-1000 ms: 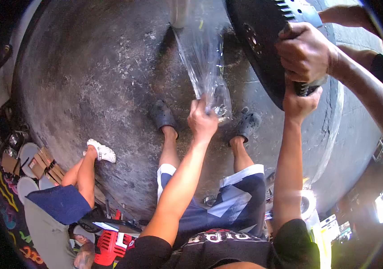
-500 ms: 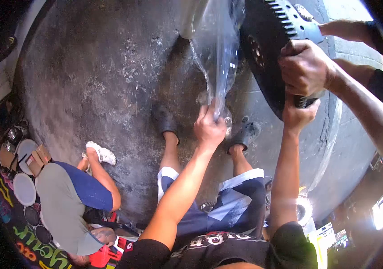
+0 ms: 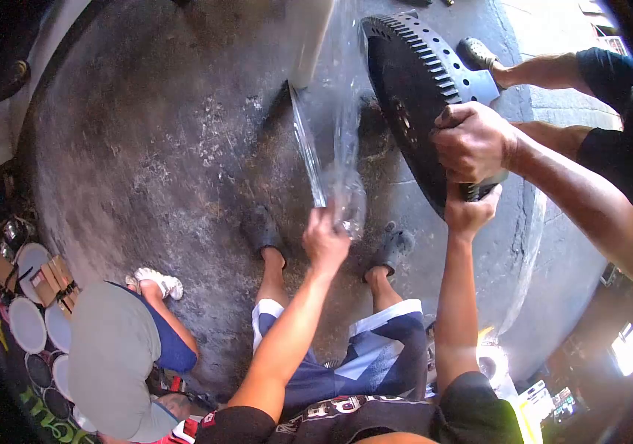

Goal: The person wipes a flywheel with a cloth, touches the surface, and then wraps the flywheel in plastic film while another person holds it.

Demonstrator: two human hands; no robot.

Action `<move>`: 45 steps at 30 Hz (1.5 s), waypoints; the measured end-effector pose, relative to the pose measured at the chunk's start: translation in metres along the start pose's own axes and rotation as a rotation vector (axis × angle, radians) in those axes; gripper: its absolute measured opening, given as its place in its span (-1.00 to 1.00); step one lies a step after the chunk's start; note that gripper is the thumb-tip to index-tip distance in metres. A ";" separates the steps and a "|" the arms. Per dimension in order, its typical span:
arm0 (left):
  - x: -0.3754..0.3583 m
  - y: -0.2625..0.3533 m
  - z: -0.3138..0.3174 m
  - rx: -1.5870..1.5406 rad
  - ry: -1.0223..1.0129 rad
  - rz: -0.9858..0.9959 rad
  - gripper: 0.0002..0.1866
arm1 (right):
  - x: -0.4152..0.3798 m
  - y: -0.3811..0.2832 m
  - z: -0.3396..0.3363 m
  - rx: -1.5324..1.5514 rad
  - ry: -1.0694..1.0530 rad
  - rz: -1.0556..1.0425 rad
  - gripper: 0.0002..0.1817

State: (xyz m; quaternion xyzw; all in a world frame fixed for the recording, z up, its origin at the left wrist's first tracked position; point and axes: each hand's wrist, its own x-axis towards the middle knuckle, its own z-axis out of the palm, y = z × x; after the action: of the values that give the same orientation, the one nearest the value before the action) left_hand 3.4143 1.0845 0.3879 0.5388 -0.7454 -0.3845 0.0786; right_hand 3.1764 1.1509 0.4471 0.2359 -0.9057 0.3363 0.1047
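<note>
My left hand (image 3: pixel 325 240) is closed on the lower end of a sheet of clear plastic wrap (image 3: pixel 331 140) that stretches up toward a pale roll (image 3: pixel 310 41) at the top. My right hand (image 3: pixel 470 211) grips the lower rim of a large black toothed gear disc (image 3: pixel 413 96), held upright on edge. Another person's hand (image 3: pixel 470 140) holds the same rim just above mine.
My feet in dark clogs (image 3: pixel 261 228) stand on stained concrete floor (image 3: pixel 153 148). A person in a grey and blue shirt (image 3: pixel 116 348) crouches at lower left beside round discs (image 3: pixel 28 325). The co-worker's arm and leg (image 3: pixel 553 70) fill the right. A curb (image 3: pixel 535 214) runs along the right.
My left hand has moved down a little with the plastic wrap. The gear disc has shifted left and lower in view. The crouching person has leaned further forward.
</note>
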 end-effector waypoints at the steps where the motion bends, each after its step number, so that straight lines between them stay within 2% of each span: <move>1: 0.003 -0.010 -0.002 0.039 0.000 -0.011 -0.41 | 0.000 0.001 0.001 -0.001 -0.012 0.002 -0.29; 4: 0.021 -0.012 -0.013 0.027 0.026 0.042 -0.41 | -0.003 0.005 0.003 -0.091 -0.043 -0.073 -0.30; 9: 0.040 0.019 -0.022 -0.098 0.145 0.075 -0.43 | -0.008 0.002 0.002 0.009 -0.037 -0.071 -0.32; 10: 0.042 0.025 -0.024 -0.107 0.182 0.131 -0.46 | -0.008 0.001 0.001 0.010 -0.040 -0.069 -0.32; 13: 0.043 0.037 -0.026 -0.159 0.160 0.152 -0.49 | -0.004 0.000 -0.001 0.019 -0.033 -0.107 -0.34; 15: 0.040 0.038 -0.020 -0.193 0.174 0.181 -0.50 | -0.001 -0.004 -0.005 0.002 -0.065 -0.007 -0.34; 18: 0.031 0.035 -0.011 -0.223 0.108 0.173 -0.48 | 0.003 -0.008 -0.008 0.021 -0.053 -0.005 -0.32; 23: 0.013 0.022 0.013 -0.259 0.075 0.189 -0.46 | 0.012 -0.013 -0.010 -0.023 -0.024 -0.006 -0.38; 26: -0.012 0.019 0.046 -0.248 -0.020 0.223 -0.42 | 0.008 -0.011 -0.008 0.006 -0.026 0.092 -0.37; 27: -0.013 0.021 0.062 -0.293 -0.024 0.301 -0.62 | 0.011 -0.012 -0.005 0.014 -0.010 0.071 -0.37; 30: -0.017 0.053 0.112 -0.292 -0.062 0.256 -0.61 | 0.013 -0.011 0.000 -0.055 0.005 0.033 -0.40; 33: -0.004 0.081 0.138 -0.415 -0.079 0.382 -0.60 | 0.013 -0.015 0.003 0.040 -0.003 0.124 -0.41; 35: -0.011 0.094 0.140 -0.500 -0.189 0.448 -0.49 | 0.009 -0.017 0.002 0.048 0.018 0.095 -0.42; 39: -0.023 0.091 0.175 -0.652 -0.068 0.615 -0.54 | 0.001 -0.015 -0.005 -0.005 0.029 0.158 -0.46; 41: -0.027 0.093 0.191 -0.637 0.078 0.733 -0.53 | -0.002 0.001 -0.003 -0.053 0.041 0.135 -0.20; 42: -0.023 0.094 0.203 -0.652 0.071 0.746 -0.53 | 0.000 0.001 -0.008 -0.063 0.058 0.134 -0.20; 44: -0.019 0.091 0.219 -0.566 0.182 0.848 -0.55 | -0.002 -0.009 -0.014 -0.057 -0.070 0.236 -0.11; 45: -0.019 0.091 0.221 -0.538 0.222 0.883 -0.56 | -0.001 -0.007 -0.014 -0.058 -0.061 0.234 -0.11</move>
State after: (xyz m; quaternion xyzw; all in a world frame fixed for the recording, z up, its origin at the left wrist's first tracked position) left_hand 3.2369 1.2206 0.3005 0.1719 -0.7635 -0.4332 0.4470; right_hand 3.1810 1.1559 0.4606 0.1359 -0.9391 0.3127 0.0440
